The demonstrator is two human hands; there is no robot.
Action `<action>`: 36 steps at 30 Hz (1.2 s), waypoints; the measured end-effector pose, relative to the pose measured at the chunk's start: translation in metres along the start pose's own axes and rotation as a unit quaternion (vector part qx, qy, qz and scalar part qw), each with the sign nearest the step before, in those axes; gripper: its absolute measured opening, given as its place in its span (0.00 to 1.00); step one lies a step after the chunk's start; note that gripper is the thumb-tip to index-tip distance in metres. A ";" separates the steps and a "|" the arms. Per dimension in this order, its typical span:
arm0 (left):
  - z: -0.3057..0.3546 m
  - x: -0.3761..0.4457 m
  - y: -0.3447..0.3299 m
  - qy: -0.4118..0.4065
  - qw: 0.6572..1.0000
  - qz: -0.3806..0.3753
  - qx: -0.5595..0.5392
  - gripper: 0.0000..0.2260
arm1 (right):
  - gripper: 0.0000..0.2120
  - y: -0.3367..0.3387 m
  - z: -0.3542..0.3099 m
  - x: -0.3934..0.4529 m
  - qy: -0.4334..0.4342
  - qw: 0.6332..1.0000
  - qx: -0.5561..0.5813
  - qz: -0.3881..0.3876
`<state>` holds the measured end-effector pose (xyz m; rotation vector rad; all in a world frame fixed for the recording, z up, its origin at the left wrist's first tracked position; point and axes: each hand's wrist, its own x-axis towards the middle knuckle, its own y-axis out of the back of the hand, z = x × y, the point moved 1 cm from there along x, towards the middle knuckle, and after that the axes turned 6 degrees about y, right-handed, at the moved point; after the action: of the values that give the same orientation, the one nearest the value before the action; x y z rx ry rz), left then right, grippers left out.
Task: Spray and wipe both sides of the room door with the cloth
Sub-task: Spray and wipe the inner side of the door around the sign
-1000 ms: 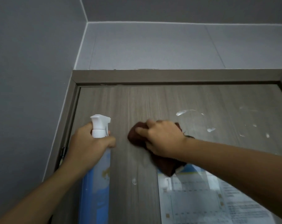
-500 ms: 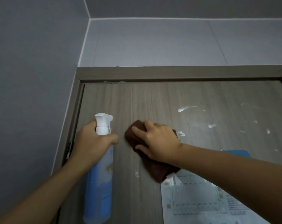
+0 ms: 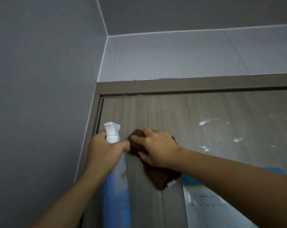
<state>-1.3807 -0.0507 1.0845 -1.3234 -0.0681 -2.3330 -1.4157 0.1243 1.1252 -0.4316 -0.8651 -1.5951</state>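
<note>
The wood-grain room door [image 3: 180, 112] fills the lower right of the view, closed in its brown frame [image 3: 172, 84]. My left hand [image 3: 105, 150] grips the neck of a blue spray bottle [image 3: 117, 186] with a white trigger head, held upright near the door's left edge. My right hand [image 3: 157, 148] presses a dark brown cloth [image 3: 160, 176] flat against the door, fingers spread over it; the cloth hangs below my palm. White foam streaks [image 3: 206, 121] lie on the door to the right of the cloth.
A printed notice [image 3: 205, 204] with a blue top is stuck on the door below my right forearm. Grey walls [image 3: 40, 79] close in on the left and above the frame, meeting at a corner.
My right hand has slid the cloth leftward across the door, toward the spray bottle. The view has tilted up and to the left. My left hand keeps its hold on the bottle.
</note>
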 end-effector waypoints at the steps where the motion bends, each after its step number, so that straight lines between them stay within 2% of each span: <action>1: 0.001 0.001 0.001 -0.001 1.000 0.008 0.000 0.12 | 0.26 0.001 0.001 0.000 0.013 1.000 -0.006 -0.012; 3: 0.002 0.001 0.003 -0.003 1.000 0.015 0.006 0.11 | 0.25 0.010 0.016 0.014 -0.011 1.000 -0.017 0.000; 7: -0.001 0.002 0.004 -0.006 0.999 0.020 0.025 0.11 | 0.22 0.022 0.041 0.047 -0.170 0.984 -0.004 0.046; 9: -0.003 0.002 0.005 -0.004 0.999 0.025 0.027 0.11 | 0.19 0.017 0.035 0.058 -0.194 0.980 0.001 0.051; 14: -0.005 0.005 0.007 0.002 0.999 0.033 0.017 0.14 | 0.21 0.008 0.023 0.045 -0.149 0.986 -0.005 0.071; 18: -0.002 0.004 0.008 -0.005 0.999 0.035 0.017 0.13 | 0.24 -0.001 -0.002 -0.003 -0.038 0.999 -0.008 0.033; 20: -0.001 0.002 0.004 -0.008 0.999 0.024 0.019 0.11 | 0.24 -0.005 -0.005 -0.028 -0.021 0.999 -0.033 0.010; 22: 0.001 -0.001 -0.001 -0.012 1.000 0.012 0.024 0.13 | 0.23 0.000 0.013 -0.038 -0.079 0.995 -0.049 0.022; 25: 0.003 -0.007 -0.010 -0.015 1.000 -0.017 0.020 0.17 | 0.19 0.015 0.050 -0.026 -0.220 0.973 -0.040 0.052; 27: 0.005 -0.010 -0.014 -0.015 0.999 -0.033 0.006 0.17 | 0.17 0.022 0.059 -0.016 -0.266 0.961 -0.031 0.066; 29: 0.005 -0.009 -0.018 -0.014 0.999 -0.040 -0.010 0.15 | 0.17 0.020 0.048 -0.015 -0.255 0.964 -0.014 0.072; 33: 0.011 -0.014 -0.029 -0.007 0.997 -0.060 -0.043 0.13 | 0.23 0.005 0.008 -0.048 -0.096 0.995 0.000 -0.002; 34: 0.014 -0.016 -0.033 -0.008 0.997 -0.058 -0.044 0.13 | 0.23 0.006 0.011 -0.053 -0.081 0.996 -0.014 -0.018; 36: 0.020 -0.019 -0.043 -0.004 0.998 -0.053 -0.042 0.15 | 0.22 0.015 0.025 -0.055 -0.120 0.992 -0.046 -0.016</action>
<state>-1.3736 -0.0004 1.0872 -1.4006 -0.0442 -2.4427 -1.3939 0.1798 1.1074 -0.6886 -0.9856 -1.6386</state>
